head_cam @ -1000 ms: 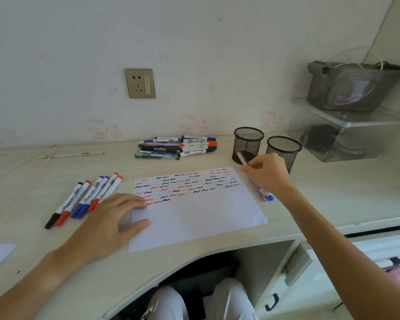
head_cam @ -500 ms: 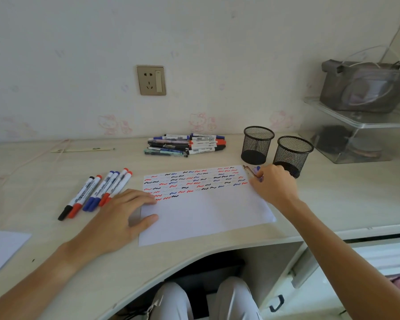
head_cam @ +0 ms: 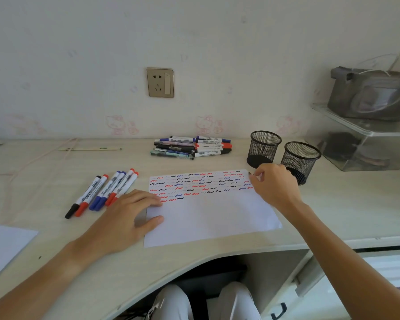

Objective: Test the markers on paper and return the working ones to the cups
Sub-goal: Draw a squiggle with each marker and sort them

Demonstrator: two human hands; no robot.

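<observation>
**Marker tip at the corner of a scribbled sheet**

A pale desk [head_cam: 217, 269] runs along a wall with a socket [head_cam: 160, 82]. At the far right, a clear shelf [head_cam: 365, 125] carries a grey bag [head_cam: 370, 93].

A white sheet [head_cam: 208, 218] lies flat in the middle of the desk. Its upper part is filled with rows of short red, blue and black squiggles; the lower part is blank. The corner of a second sheet [head_cam: 5, 245] shows at the left edge.

The left hand [head_cam: 123, 225] lies flat, fingers relaxed and spread, pressing on the sheet's left edge. The right hand [head_cam: 275, 188] sits at the sheet's upper right corner, fingers curled round a marker [head_cam: 250, 173]. Only the dark tip shows, at the paper's corner; the hand hides the body.

Two black mesh cups [head_cam: 263, 148] stand just behind the right hand, side by side and close together.

A pile [head_cam: 192, 147] of markers lies by the wall, behind the sheet. Six more markers in a row [head_cam: 102, 192] lie to the left of the sheet, near the left hand's fingers, with black, red and blue caps.
</observation>
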